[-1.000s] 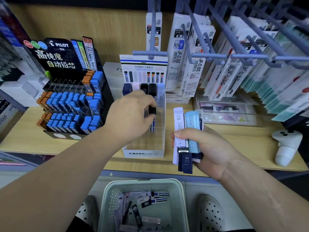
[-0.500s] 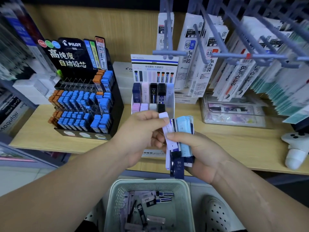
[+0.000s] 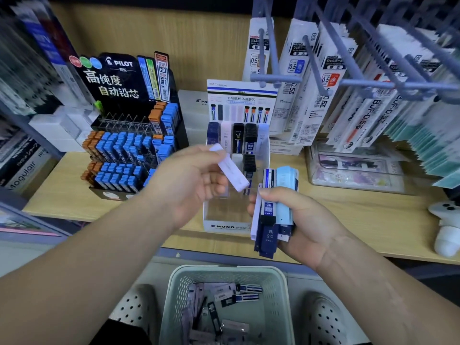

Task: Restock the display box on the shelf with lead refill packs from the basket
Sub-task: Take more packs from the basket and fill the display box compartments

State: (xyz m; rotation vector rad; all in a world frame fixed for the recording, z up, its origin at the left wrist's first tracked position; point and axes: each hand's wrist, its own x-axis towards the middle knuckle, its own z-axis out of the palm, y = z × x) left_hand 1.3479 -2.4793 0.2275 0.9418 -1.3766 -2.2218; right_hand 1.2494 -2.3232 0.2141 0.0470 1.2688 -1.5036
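Note:
The white MONO display box [image 3: 225, 226] stands on the wooden shelf, with several lead refill packs upright in its rear slots and its front part bare. My left hand [image 3: 184, 180] holds a pale lilac refill pack [image 3: 230, 169] tilted in front of the box. My right hand [image 3: 302, 225] grips a fanned bundle of refill packs [image 3: 273, 210], dark blue, light blue and white. Below, between my feet, a pale green basket [image 3: 225, 272] holds several more packs.
A black Pilot display [image 3: 129, 135] full of blue and orange lead cases stands left of the box. Pegs with hanging pen refills [image 3: 311, 78] jut out at upper right. A clear tray [image 3: 356, 168] and a white controller [image 3: 445, 227] lie on the shelf [image 3: 361, 220] to the right.
My left hand left the display box, came to the bundle in my right hand, and drew out a lilac pack, which it now holds up in front of the box.

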